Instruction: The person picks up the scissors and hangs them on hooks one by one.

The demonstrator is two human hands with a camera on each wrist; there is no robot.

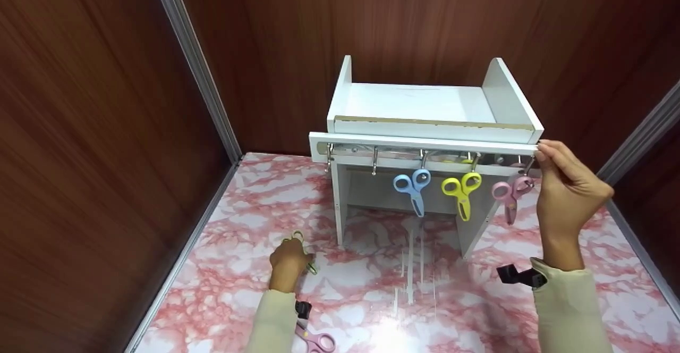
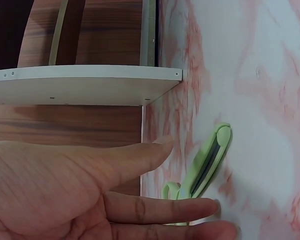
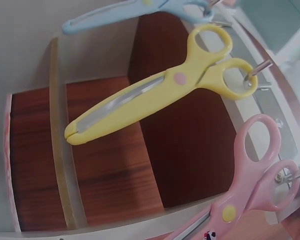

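My left hand is down at the table over a pair of light green scissors. In the left wrist view its thumb and fingers are extended and apart, and the scissors' handle is partly hidden behind the fingers. My right hand pinches the right end of a white hook rail at the shelf's front. From its hooks hang blue scissors, yellow scissors and pink scissors, blades down. The pink pair is nearest my right hand.
The rail runs across a white shelf unit with raised sides. Two hooks at the left, one of them a bare hook, carry nothing. Other pink scissors lie by my left sleeve. Brown panels enclose the marbled table.
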